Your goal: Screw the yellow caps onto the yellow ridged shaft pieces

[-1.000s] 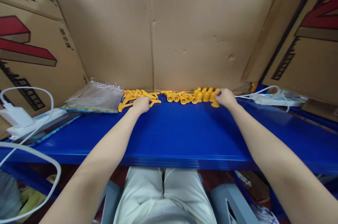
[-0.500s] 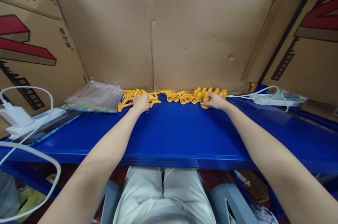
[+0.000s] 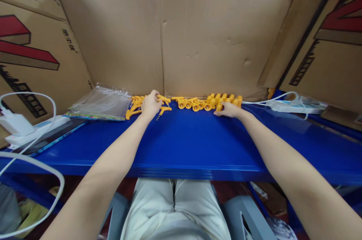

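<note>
Orange T-shaped handles with metal spirals [image 3: 165, 109] lie in a loose pile at the back left of the blue shelf. Over this pile is my left hand [image 3: 151, 105], its fingers closed near one handle; what the fingertips hold is hidden. My right hand [image 3: 229, 109] grips an orange cup-like piece [image 3: 219, 108] at the front of a cluster of similar upright pieces [image 3: 224, 97]. Between the hands, several orange pieces with round open ends [image 3: 196, 107] lie in a row, openings facing me.
A tall cardboard sheet [image 3: 212, 36] stands behind the blue shelf [image 3: 183, 142]. Clear plastic bags [image 3: 98, 104] lie at left, near a white power strip [image 3: 36, 132] with cables. Another power strip [image 3: 296, 107] sits at right. Cardboard boxes flank both sides.
My left hand has lifted slightly and shifted, showing more of the handles beside it. The orange piece at my right fingertips has turned, its wide round end no longer showing toward me.
</note>
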The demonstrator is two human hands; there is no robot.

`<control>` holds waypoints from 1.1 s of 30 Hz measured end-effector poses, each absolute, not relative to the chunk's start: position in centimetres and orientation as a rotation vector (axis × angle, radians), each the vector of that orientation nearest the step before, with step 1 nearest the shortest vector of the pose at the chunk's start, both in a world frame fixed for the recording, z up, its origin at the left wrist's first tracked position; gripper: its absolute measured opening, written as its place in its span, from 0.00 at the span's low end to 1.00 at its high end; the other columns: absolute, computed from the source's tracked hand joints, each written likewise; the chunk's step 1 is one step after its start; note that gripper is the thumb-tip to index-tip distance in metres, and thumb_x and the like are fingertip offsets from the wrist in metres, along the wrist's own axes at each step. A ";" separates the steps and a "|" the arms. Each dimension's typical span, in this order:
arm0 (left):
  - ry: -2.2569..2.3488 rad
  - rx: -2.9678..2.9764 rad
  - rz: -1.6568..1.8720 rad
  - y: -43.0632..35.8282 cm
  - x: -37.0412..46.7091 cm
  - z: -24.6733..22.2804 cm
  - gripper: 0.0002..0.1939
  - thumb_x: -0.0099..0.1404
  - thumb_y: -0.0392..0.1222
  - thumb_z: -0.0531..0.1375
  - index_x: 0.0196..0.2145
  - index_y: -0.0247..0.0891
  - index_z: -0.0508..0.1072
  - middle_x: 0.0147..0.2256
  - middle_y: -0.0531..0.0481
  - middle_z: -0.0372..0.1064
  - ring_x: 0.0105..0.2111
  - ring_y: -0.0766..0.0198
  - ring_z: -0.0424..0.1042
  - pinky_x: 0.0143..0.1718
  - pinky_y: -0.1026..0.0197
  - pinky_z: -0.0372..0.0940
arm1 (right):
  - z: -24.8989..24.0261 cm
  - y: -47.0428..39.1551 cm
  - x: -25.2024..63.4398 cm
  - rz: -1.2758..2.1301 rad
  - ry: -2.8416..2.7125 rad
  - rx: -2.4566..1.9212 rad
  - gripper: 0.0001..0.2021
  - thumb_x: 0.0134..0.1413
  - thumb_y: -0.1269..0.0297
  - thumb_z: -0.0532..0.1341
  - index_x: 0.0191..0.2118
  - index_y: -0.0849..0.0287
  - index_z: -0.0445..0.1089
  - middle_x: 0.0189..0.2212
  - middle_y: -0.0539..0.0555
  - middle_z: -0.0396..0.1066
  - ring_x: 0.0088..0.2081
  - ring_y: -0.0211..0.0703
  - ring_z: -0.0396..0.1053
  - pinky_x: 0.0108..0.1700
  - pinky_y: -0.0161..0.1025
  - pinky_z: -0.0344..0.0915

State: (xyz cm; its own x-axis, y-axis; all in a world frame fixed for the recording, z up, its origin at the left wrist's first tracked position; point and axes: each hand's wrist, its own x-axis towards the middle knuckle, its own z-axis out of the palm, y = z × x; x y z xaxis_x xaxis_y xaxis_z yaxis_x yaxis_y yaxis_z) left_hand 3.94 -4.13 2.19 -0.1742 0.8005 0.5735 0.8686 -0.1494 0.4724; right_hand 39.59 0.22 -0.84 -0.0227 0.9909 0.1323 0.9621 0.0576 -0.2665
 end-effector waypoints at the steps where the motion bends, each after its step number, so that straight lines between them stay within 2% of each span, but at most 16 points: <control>1: -1.976 -1.969 -1.321 -4.1 4.0 2.2 0.12 0.58 0.37 0.62 0.41 0.43 0.69 0.36 0.50 0.75 0.38 0.58 0.74 0.40 0.59 0.66 | -0.9 0.3 39.6 0.149 -2.061 -1.976 0.18 0.46 0.52 0.67 0.39 0.60 0.71 0.37 0.61 0.73 0.41 0.60 0.72 0.44 0.51 0.67; 6: -1.911 -2.060 -1.798 -3.9 4.5 2.5 0.17 0.54 0.35 0.64 0.42 0.40 0.67 0.32 0.53 0.74 0.29 0.65 0.73 0.33 0.63 0.67 | -1.1 0.5 39.8 0.124 -2.085 -1.905 0.17 0.45 0.54 0.68 0.39 0.58 0.70 0.38 0.61 0.74 0.41 0.60 0.72 0.45 0.53 0.67; 12: -1.727 -2.043 -2.294 -3.9 5.5 2.6 0.27 0.52 0.33 0.65 0.48 0.40 0.61 0.29 0.56 0.71 0.27 0.65 0.74 0.28 0.66 0.67 | -1.3 0.8 40.0 0.083 -2.099 -1.864 0.15 0.44 0.53 0.69 0.35 0.58 0.71 0.33 0.60 0.73 0.39 0.60 0.73 0.41 0.52 0.68; 15: -1.679 -2.000 -2.451 -3.8 5.8 2.6 0.28 0.53 0.33 0.64 0.49 0.40 0.59 0.27 0.58 0.69 0.25 0.68 0.74 0.24 0.69 0.65 | -1.4 0.9 40.1 0.050 -2.106 -1.847 0.15 0.43 0.54 0.68 0.34 0.58 0.70 0.32 0.59 0.73 0.37 0.58 0.73 0.39 0.51 0.69; 17: -1.673 -2.001 -2.467 -3.8 5.8 2.6 0.25 0.53 0.34 0.64 0.47 0.39 0.61 0.26 0.58 0.68 0.23 0.70 0.71 0.22 0.70 0.63 | -1.4 0.9 40.1 0.047 -2.106 -1.834 0.15 0.43 0.53 0.69 0.34 0.58 0.70 0.31 0.58 0.73 0.36 0.57 0.73 0.38 0.50 0.69; 21: -1.674 -2.091 -2.386 -4.0 6.1 2.6 0.12 0.52 0.35 0.65 0.33 0.36 0.66 0.24 0.57 0.66 0.21 0.72 0.66 0.23 0.68 0.63 | -1.1 0.4 39.8 0.110 -2.074 -1.852 0.15 0.43 0.55 0.69 0.33 0.58 0.70 0.32 0.59 0.73 0.38 0.58 0.73 0.41 0.50 0.68; 23: -1.665 -2.125 -2.349 -4.0 6.3 2.4 0.09 0.51 0.35 0.65 0.28 0.36 0.66 0.23 0.56 0.65 0.21 0.72 0.65 0.24 0.68 0.64 | -0.8 0.0 39.5 0.143 -2.038 -1.872 0.14 0.42 0.57 0.70 0.32 0.59 0.70 0.34 0.60 0.73 0.40 0.60 0.72 0.43 0.51 0.67; 30: -1.691 -2.306 -2.134 -3.7 6.9 1.1 0.11 0.52 0.36 0.65 0.29 0.37 0.65 0.24 0.58 0.63 0.20 0.73 0.63 0.24 0.68 0.60 | -0.8 -0.3 39.1 0.206 -1.984 -1.917 0.13 0.40 0.59 0.71 0.30 0.58 0.69 0.34 0.60 0.73 0.43 0.62 0.72 0.45 0.52 0.66; 33: -1.716 -2.434 -1.942 -3.7 7.1 0.6 0.12 0.52 0.35 0.64 0.33 0.38 0.65 0.24 0.59 0.63 0.20 0.73 0.62 0.25 0.67 0.60 | -1.4 0.2 39.5 0.113 -1.968 -1.797 0.14 0.38 0.58 0.72 0.30 0.58 0.70 0.34 0.60 0.73 0.43 0.64 0.72 0.45 0.54 0.66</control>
